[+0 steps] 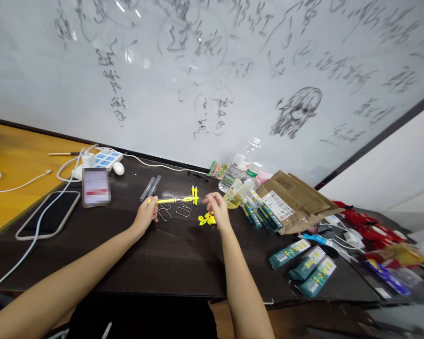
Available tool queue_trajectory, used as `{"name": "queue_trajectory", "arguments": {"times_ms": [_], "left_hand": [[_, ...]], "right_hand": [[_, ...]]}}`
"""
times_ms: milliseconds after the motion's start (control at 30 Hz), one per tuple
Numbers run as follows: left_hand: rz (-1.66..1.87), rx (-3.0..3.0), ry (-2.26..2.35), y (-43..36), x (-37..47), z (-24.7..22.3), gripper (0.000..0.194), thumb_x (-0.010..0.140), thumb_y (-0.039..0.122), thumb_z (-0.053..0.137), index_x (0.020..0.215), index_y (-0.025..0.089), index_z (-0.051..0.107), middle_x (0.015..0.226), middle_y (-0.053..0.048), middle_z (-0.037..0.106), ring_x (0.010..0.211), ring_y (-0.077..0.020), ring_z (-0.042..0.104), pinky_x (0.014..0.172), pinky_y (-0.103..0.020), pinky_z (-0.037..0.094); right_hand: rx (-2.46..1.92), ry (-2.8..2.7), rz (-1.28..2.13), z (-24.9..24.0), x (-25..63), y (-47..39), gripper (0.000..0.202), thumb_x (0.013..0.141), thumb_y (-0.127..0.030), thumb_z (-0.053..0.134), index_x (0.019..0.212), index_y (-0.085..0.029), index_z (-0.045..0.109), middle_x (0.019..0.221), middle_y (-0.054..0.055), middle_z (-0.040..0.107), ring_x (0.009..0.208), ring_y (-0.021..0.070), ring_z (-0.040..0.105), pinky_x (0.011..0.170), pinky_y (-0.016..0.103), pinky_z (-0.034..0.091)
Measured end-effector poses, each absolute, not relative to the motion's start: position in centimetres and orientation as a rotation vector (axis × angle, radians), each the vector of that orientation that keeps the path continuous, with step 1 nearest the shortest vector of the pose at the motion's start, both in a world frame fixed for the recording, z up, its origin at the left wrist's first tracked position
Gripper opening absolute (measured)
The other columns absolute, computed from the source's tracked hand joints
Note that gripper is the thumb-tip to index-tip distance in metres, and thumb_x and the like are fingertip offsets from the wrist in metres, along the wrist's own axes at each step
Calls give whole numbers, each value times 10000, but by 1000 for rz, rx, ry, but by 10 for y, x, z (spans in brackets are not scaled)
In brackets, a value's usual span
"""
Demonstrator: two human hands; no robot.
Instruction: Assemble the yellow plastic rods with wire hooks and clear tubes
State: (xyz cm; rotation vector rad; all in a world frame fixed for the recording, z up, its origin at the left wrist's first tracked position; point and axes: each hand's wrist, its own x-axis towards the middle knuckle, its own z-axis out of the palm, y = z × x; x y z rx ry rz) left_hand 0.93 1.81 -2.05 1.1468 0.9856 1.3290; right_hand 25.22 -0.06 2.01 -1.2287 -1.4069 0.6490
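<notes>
Left hand (147, 215): gripped the yellow stick (169, 201) above the table (162, 268), nearer its far edge
Right hand (216, 208): fingers loosely parted, seemingly empty
Stick: looked partly assembled
Remaining: clear tubes (155, 184), wire hooks (184, 209), yellow pieces (209, 219) lay loose

Two hands are showing, one left hand (146, 215) and one right hand (217, 208). The left is gripping one yellow rod (176, 200). Two clear tubes (154, 185) and two yellow sticks (196, 196) are lying nearby. Small yellow pieces (207, 218) are overlapping beyond sure counting, and metal hooks (183, 210) are tangling likewise. Three green boxes (306, 263) are lying nearer; others are crowding beside one carton (293, 197), their number blurring. One phone (49, 216) and one snack packet (218, 170) are also lying there.
</notes>
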Motion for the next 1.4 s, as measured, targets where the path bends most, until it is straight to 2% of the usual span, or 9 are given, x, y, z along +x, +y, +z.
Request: {"name": "queue_trajectory", "arguments": {"times_ms": [100, 233, 400, 567, 667, 800, 900, 1400], "left_hand": [[1343, 1131, 995, 19, 8, -20, 309, 782, 475, 482, 672, 211, 364, 452, 122, 248, 327, -51, 265, 348, -179, 400], [1333, 1183, 1000, 17, 9, -19, 312, 788, 478, 482, 672, 211, 371, 450, 118, 252, 333, -54, 270, 351, -176, 397], [1308, 1222, 990, 15, 11, -20, 315, 793, 481, 472, 665, 211, 377, 454, 113, 254, 336, -57, 274, 348, -176, 392], [1314, 1202, 981, 17, 10, -22, 311, 781, 479, 482, 664, 214, 371, 458, 115, 250, 331, -57, 270, 347, -179, 395], [1325, 1184, 995, 18, 9, -22, 309, 786, 481, 478, 673, 211, 379, 459, 117, 252, 331, -55, 269, 345, -178, 393], [1345, 1180, 992, 19, 8, -23, 314, 789, 481, 481, 672, 210, 374, 457, 118, 250, 330, -53, 267, 344, -175, 391], [1357, 1177, 987, 20, 8, -23, 316, 786, 483, 481, 669, 212, 368, 452, 118, 257, 326, -55, 271, 338, -175, 390], [1325, 1195, 1000, 19, 9, -23, 305, 791, 472, 472, 666, 214, 371, 453, 116, 250, 330, -57, 266, 341, -180, 392]], "right_hand": [[-1572, -1376, 264, 20, 271, 0, 151, 809, -316, 453, 797, -198, 547, 727, 18, 593, 654, 151, 538, 575, 248, 379], [-2042, -1598, 51, 13, 280, 0, 135, 750, -258, 521, 828, -196, 612, 800, 46, 598, 768, 189, 556, 637, 269, 376], [-2150, -1793, -78, 0, 272, 2, 191, 758, -242, 562, 924, -193, 642, 952, 102, 572, 907, 230, 527, 712, 293, 387], [-2071, -1761, -86, -4, 272, 4, 144, 755, -194, 575, 877, -207, 651, 897, 85, 575, 884, 217, 522, 700, 283, 387], [-1781, -1630, 92, 2, 268, 7, 155, 772, -276, 566, 894, -208, 633, 796, 42, 574, 793, 184, 532, 671, 272, 398], [-1239, -1367, 628, 12, 256, 8, 316, 760, -429, 570, 967, -192, 604, 736, 13, 577, 605, 127, 502, 527, 236, 382], [-1066, -1238, 824, 15, 249, 7, 346, 727, -441, 611, 962, -187, 608, 688, -4, 560, 528, 96, 452, 466, 216, 353], [-1019, -1320, 891, 20, 242, 1, 293, 703, -377, 665, 926, -190, 636, 659, -29, 525, 488, 66, 404, 436, 202, 327]]}}
